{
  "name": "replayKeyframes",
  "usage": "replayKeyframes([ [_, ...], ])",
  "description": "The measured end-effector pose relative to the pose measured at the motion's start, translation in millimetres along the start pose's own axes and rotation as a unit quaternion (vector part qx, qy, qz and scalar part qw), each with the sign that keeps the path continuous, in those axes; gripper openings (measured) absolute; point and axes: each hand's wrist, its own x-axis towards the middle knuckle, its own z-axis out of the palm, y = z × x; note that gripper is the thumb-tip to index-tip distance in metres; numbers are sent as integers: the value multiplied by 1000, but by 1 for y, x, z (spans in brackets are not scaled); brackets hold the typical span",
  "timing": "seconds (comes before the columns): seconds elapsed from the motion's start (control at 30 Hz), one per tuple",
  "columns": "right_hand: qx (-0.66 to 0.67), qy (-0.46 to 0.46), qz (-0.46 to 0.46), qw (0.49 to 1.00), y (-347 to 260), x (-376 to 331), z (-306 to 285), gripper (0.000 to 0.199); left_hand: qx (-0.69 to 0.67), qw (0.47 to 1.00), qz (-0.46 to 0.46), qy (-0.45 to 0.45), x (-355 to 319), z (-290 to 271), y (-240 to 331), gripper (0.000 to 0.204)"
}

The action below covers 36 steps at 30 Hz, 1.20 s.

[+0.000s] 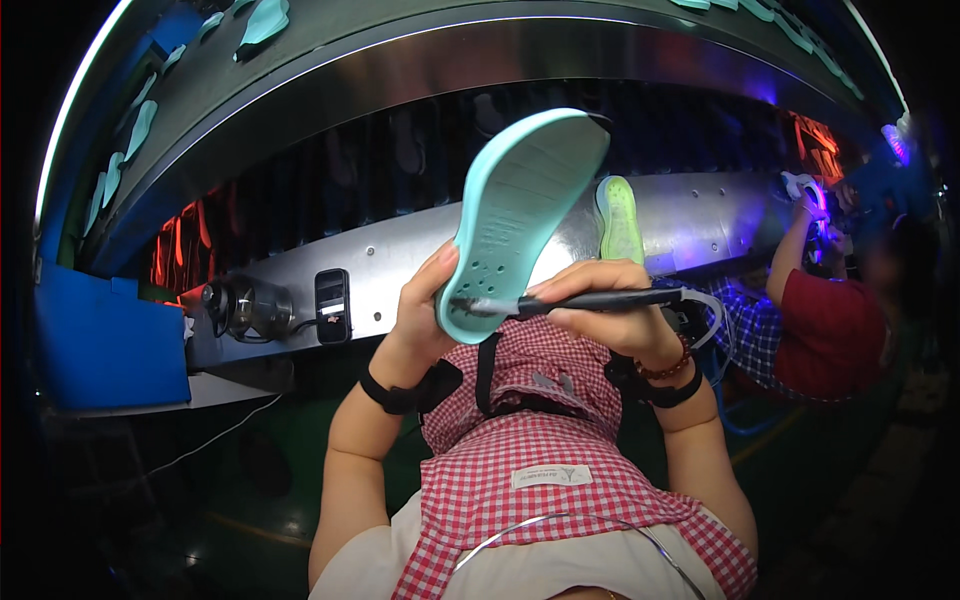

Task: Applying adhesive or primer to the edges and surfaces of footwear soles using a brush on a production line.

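My left hand (418, 308) grips the edge of a teal shoe sole (530, 190), holding it up over the metal bench with its broad end pointing away. Several small holes show in the sole near its lower part. In my right hand (630, 328) is a brush with a black handle (600, 299), its fingers pinched round it. The pale bristles (484, 306) touch the sole's near end. A thin hose (715, 310) curves off the back of the handle. Just beyond my right hand, a yellow-green shoe sole (621, 220) lies on the bench.
On the metal bench (400, 245), a glass jar (262, 308) and a black handheld device (333, 306) stand to the left. A conveyor (330, 50) carrying teal soles curves behind. At the right, a co-worker in a red top (830, 325) holds a white piece.
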Motion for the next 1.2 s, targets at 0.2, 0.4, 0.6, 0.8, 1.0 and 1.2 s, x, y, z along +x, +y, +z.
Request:
replayKeyframes([
  [0.2, -14, -196, -30, 980, -21, 7, -17, 18, 5, 990, -134, -42, 6, -9, 20, 46],
  [0.4, -12, -243, -50, 969, -8, 21, -30, 20, 169, 970, -159, -64, 5, 9, 33, 50],
  [0.6, -71, -233, -52, 968, -24, 20, -40, 16, 124, 971, -204, -28, -6, -10, 35, 53],
  [0.8, -84, -208, -38, 974, -13, 3, -43, 21, 117, 979, -160, -52, -11, -31, 48, 53],
  [1.0, -78, -86, -79, 990, 14, -2, -22, 19, 211, 971, -77, -77, -19, -22, 67, 57],
  [1.2, -33, -28, -133, 990, -12, -4, -14, 24, -154, 987, -15, -35, -10, -54, 42, 61],
])
